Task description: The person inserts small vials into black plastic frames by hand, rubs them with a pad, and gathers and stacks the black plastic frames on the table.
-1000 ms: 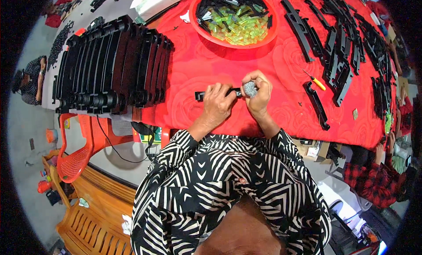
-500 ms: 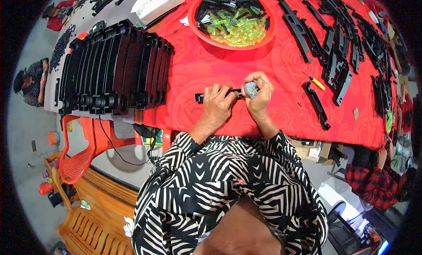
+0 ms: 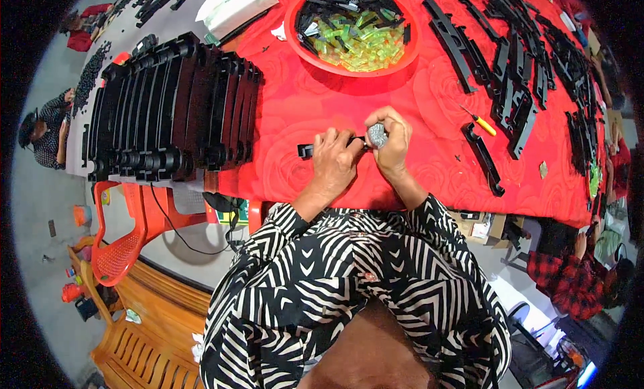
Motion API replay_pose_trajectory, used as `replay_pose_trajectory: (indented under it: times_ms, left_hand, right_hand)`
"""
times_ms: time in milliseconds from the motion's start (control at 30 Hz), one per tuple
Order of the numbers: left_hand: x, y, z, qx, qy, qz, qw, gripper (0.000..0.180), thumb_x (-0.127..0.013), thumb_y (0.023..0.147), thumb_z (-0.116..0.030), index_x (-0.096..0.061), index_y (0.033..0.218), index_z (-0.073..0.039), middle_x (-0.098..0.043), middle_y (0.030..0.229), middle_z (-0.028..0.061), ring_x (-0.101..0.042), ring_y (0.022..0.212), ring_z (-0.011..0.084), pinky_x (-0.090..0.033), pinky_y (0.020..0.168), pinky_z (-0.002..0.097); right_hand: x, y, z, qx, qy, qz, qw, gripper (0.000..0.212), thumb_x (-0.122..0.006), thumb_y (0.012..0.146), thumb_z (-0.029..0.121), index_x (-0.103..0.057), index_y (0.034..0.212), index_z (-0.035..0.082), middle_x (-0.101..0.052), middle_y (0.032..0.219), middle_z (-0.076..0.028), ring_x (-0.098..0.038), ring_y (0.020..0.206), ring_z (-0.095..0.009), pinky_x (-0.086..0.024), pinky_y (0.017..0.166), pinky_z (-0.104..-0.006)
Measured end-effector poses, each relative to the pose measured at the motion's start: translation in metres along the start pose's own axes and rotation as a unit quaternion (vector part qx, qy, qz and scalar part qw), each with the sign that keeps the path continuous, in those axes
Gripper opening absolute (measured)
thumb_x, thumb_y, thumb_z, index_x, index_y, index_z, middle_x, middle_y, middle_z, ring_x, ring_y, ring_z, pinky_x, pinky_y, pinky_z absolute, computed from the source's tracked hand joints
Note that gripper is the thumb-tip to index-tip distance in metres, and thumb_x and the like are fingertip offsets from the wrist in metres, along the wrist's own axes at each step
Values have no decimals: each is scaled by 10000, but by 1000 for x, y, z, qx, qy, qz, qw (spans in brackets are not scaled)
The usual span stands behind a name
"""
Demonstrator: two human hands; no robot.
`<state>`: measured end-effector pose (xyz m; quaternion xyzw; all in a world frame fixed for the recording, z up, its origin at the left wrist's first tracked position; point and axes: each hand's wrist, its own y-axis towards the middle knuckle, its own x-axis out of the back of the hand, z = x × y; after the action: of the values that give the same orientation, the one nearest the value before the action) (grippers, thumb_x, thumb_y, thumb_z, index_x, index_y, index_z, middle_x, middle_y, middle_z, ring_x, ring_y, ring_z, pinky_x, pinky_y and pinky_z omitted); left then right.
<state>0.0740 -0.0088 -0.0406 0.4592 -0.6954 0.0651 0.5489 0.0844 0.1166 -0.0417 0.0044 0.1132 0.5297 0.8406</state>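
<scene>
My left hand (image 3: 333, 159) presses a slim black plastic bar (image 3: 305, 151) down on the red tablecloth (image 3: 288, 184). One end of the bar sticks out to the left of my fingers. Close on the right, my right hand (image 3: 394, 146) is wrapped round a tool with a speckled grey, rounded handle (image 3: 377, 135), held upright over the bar's right end. The tool's tip is hidden by my fingers, so its kind does not show.
Stacked black plastic bars (image 3: 168, 107) stand on the left. A red basin (image 3: 355, 73) holds yellow-green and black pieces. A yellow-handled screwdriver (image 3: 485, 126) and a loose bar (image 3: 483, 161) lie right, before more bars (image 3: 513, 114). Co-workers sit left (image 3: 50, 137) and right (image 3: 563, 281).
My right hand and the grey handle have shifted slightly left, toward my left hand. The left hand and the bar stay nearly in place.
</scene>
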Motion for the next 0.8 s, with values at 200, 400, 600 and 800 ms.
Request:
replay_pose_trajectory:
  times_ms: [200,400,600,800]
  left_hand:
    - [-4,-5,3,-4,-19,-37,999,84,-617,684,-101,-600,765,-84,-589,894,54,-505,790,234,-369,678,360]
    - [-8,-7,5,-17,-24,-48,998,102,-619,665,-71,-587,760,-50,-597,918,75,-519,797,240,-384,676,363]
    - [-7,-8,4,-26,-19,-57,998,117,-619,656,-62,-575,761,-36,-590,931,95,-517,792,250,-389,680,368]
    - [-7,-7,3,-17,-21,-48,999,118,-618,657,-73,-572,760,-38,-591,941,90,-517,789,251,-392,681,370]
  right_hand:
    - [8,-2,8,-45,135,-17,990,297,-320,829,191,-512,766,-27,-477,574,-65,-408,405,-119,-319,382,-246]
    - [11,-7,7,-38,179,-37,982,303,-317,822,182,-520,769,-36,-476,579,-58,-420,415,-108,-324,388,-239]
    - [9,-10,6,-39,116,0,992,300,-322,805,166,-547,741,-22,-489,607,-30,-427,461,-87,-334,426,-228]
    - [8,-8,5,-30,50,20,998,294,-318,794,157,-557,744,-7,-493,613,-20,-408,469,-82,-333,439,-221]
